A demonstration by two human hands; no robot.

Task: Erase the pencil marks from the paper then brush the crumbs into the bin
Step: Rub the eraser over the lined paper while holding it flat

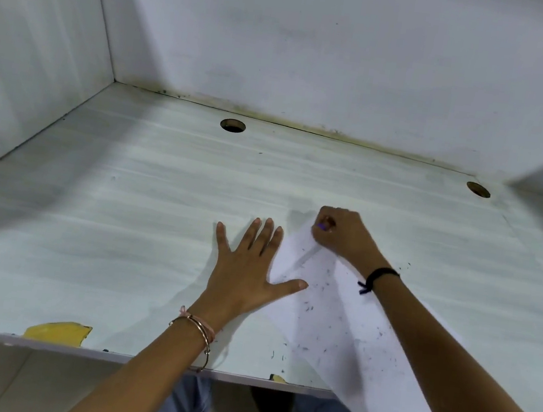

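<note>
A white sheet of paper (pixel 344 322) lies slanted on the desk, its near end hanging over the front edge. Dark eraser crumbs (pixel 310 306) are scattered over it and on the desk beside it. My left hand (pixel 248 268) lies flat with fingers spread, the thumb pressing the paper's left edge. My right hand (pixel 340 234) is curled at the paper's far corner and pinches a small purple eraser (pixel 322 226) against the sheet. My right forearm covers part of the paper. No bin is in view.
The pale desk (pixel 129 228) has two round cable holes (pixel 233 125) (pixel 478 189) near the back wall. White walls close in on the left, back and right. A chipped yellow patch (pixel 56 331) sits at the front edge.
</note>
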